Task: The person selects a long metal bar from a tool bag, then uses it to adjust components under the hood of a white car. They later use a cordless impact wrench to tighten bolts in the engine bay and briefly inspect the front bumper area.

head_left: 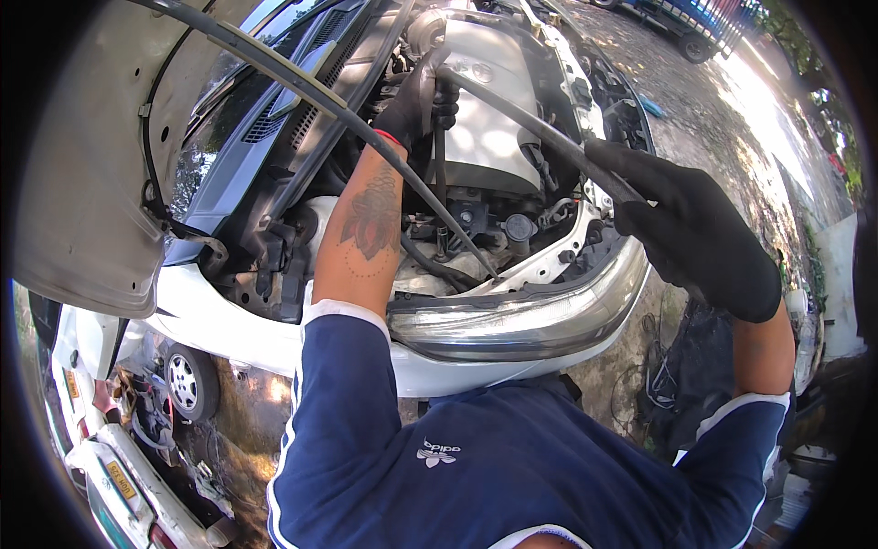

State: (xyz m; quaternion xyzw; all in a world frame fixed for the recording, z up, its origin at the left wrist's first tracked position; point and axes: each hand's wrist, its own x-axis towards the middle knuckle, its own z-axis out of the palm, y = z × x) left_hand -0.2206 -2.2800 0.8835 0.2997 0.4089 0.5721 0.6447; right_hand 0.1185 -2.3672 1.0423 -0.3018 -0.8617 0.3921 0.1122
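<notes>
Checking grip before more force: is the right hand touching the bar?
Touching. The head view shows the bar running into the gloved right hand, thumb and fingers against its end.

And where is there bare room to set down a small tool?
The silver engine cover shows bare patches on both sides of the long grey metal bar crossing above it. Open dappled ground lies between the white car and the blue vehicle. It is crowded below the black-gloved left hand, where the slim grey metal prop rod and curved black hose run close.
</notes>
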